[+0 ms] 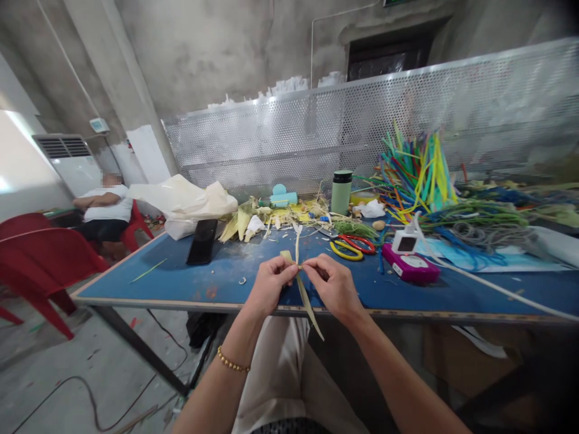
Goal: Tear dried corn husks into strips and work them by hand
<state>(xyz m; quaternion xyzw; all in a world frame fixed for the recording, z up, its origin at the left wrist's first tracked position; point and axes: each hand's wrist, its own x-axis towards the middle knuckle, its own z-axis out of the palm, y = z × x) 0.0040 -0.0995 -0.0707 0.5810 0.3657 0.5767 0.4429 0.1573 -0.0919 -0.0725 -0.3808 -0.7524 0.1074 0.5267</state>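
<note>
— Since both hands meet at one spot, which step is in hand?

— Looks like fastening the pale leaf strip [309, 304] to the thin stalk [297, 242]. Your left hand [270, 280] pinches at the crossing, thumb to forefinger; your right hand [332, 280] pinches just beside it, same way. Other fingers curled in.

— Location?

— Near edge of the blue table [172, 286], between your hands. Strip's pointed tail hangs past the edge toward you; stalk sticks out on the far side.

— Knot or fold at the crossing?

— Can't say for sure. It's small and your fingertips cover most of it.

— What does the next move call for?

— My read: left pinch as the anchor, right drawing snug, even tension. Leaf could split if jerked. Yellow-handled scissors [347, 251] lie farther off to the right, well apart from your hands, should a tail need trimming.
</note>
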